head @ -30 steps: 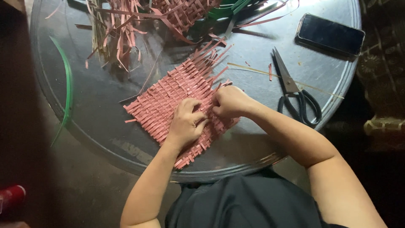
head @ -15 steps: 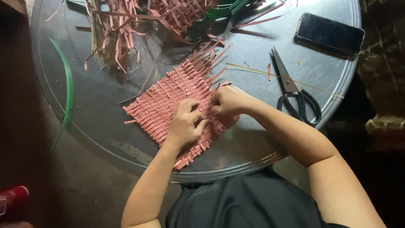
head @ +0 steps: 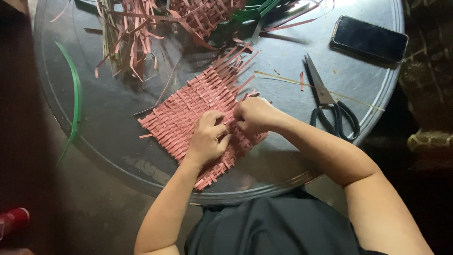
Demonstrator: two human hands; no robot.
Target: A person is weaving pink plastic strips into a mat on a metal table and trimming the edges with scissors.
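Nearest camera, dark-shirted torso showing, both forearms reaching onto round metal table [head: 118,156]. Left hand [head: 206,139] lying on pink woven strip mat [head: 188,111], fingers curled, pinching strip at mat's middle. Right hand [head: 255,114] closing narrow on neighbouring strip, knuckles up, fingertips touching left's. Mat lying flat at table centre, loose strip ends fanning from far edge. Black-handled scissors [head: 330,101] lying right of mat, blades shut. Green strip [head: 75,101] curving along left rim. Farther off, loose pink strips [head: 137,28] heaping; dark phone [head: 369,38] lying far right.
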